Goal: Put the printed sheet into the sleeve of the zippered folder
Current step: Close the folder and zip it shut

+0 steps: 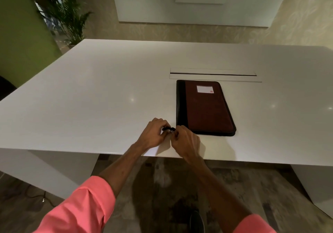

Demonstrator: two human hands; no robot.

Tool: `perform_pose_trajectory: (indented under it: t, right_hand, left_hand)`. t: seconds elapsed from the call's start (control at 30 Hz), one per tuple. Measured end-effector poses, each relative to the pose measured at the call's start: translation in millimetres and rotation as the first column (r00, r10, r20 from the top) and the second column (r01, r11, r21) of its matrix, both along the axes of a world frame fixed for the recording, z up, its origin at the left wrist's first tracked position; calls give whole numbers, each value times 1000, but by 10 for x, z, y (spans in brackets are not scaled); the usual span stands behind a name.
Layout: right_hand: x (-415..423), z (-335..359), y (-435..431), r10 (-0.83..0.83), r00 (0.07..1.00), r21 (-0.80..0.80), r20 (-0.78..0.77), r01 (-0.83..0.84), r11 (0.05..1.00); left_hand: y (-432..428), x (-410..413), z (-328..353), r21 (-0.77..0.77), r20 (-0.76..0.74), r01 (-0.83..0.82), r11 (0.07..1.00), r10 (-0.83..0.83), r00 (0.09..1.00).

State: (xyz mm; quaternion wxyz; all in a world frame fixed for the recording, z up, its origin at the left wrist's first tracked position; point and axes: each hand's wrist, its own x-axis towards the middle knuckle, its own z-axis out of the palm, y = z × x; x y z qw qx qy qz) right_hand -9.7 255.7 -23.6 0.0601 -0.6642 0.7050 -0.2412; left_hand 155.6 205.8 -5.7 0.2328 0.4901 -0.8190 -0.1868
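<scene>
The zippered folder [207, 108] lies closed and flat on the white table [90, 97]. It is dark red-brown with a black spine and a white label near its far end. Just left of its near-left corner, both hands meet on a small black zipper pull [168, 129] with a metal piece. My left hand [154, 133] pinches the pull from the left and my right hand [186, 142] pinches it from the right. Under the hands, at the table's front edge, a pale patch [162, 149] may be the printed sheet, but I cannot tell for sure.
A long cable slot [214, 75] is cut into the table just beyond the folder. A green panel [21, 40] and a potted palm [66, 16] stand at the far left. My shoe [196, 222] shows on the patterned floor below the table edge.
</scene>
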Motion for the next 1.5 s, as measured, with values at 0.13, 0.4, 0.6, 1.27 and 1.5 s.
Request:
perform_pose_trajectory:
  t: [0.13,0.4,0.6,1.27,1.5]
  right_hand:
    - [-21,20,35,-20,1000,-7,12,20,1000]
    - [-383,14,73,-176,983,-34,45,178,983]
    - [-797,14,85,-330,942,-16,56,331,943]
    - [-1093,-48,213,-366,925,-33,104,371,928]
    - [-1330,-33,285,-359,933,-63,-32,357,932]
  left_hand:
    - [12,-3,-21,-24,5,-8,1000,8,1000]
    - [18,-22,-48,-74,56,-21,997,25,998]
    - [-19,-53,-44,-61,95,-42,997,48,994]
    - [-337,-1523,163,-49,102,114,992,-108,989]
    - [-432,-1644,-9,33,268,6,999,-15,963]
